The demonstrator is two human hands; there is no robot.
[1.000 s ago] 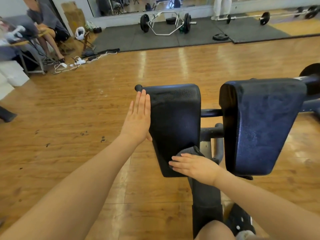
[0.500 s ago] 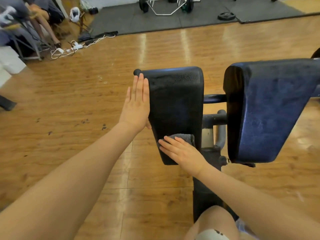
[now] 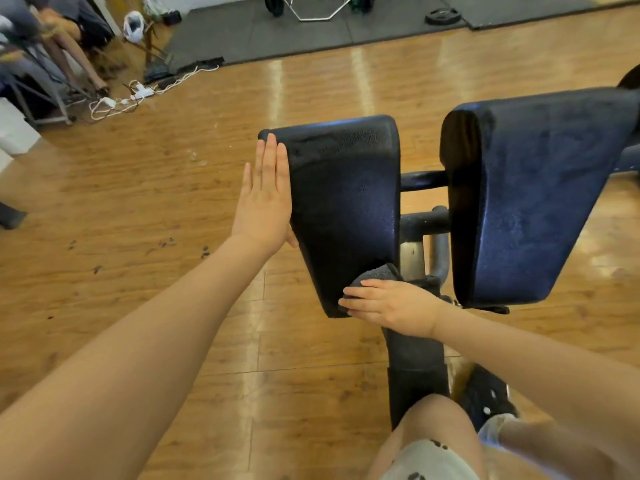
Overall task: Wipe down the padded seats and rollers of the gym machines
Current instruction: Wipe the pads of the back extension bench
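Note:
Two black padded rests of a gym machine stand side by side in front of me. My left hand (image 3: 265, 199) lies flat with straight fingers against the left side of the left pad (image 3: 346, 202). My right hand (image 3: 388, 303) presses a dark grey cloth (image 3: 375, 275) onto the near lower end of that pad. The right pad (image 3: 540, 202) is larger and nobody touches it. A black metal frame (image 3: 415, 362) with crossbars joins the pads below.
Wooden floor (image 3: 173, 237) surrounds the machine. A person sits at the far left (image 3: 65, 36) by a folding stand, with white cables and a power strip (image 3: 138, 95) on the floor. Grey mats (image 3: 263, 32) at the back hold a trap bar and a weight plate (image 3: 442, 17). My knee (image 3: 429, 441) is below.
My right hand with the cloth has slid slightly down and right along the pad's lower end. My left hand stays flat against the pad's side. The camera has tilted down.

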